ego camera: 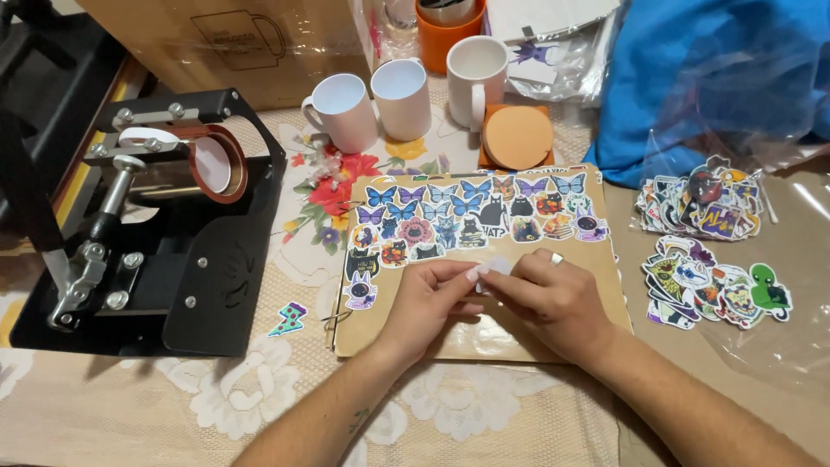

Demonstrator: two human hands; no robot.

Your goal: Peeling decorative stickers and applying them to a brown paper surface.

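Note:
A brown cardboard sheet point(519, 333) lies on the table, its upper part covered with several butterfly, cat and creature stickers point(471, 216). Over its middle my left hand point(428, 303) and my right hand point(553, 298) meet, fingertips pinching a small pale sticker point(493, 266) between them. My right hand wears a ring. One cat sticker point(360, 291) sits at the sheet's left edge, just left of my left hand.
A black mug heat press point(156, 225) stands at the left. Three white mugs point(402, 91) and round cork coasters point(517, 137) sit behind the sheet. Loose sticker piles point(705, 203) point(713, 285) lie on clear plastic at the right, under blue cloth point(718, 69). A lone sticker point(290, 318) lies on the tablecloth.

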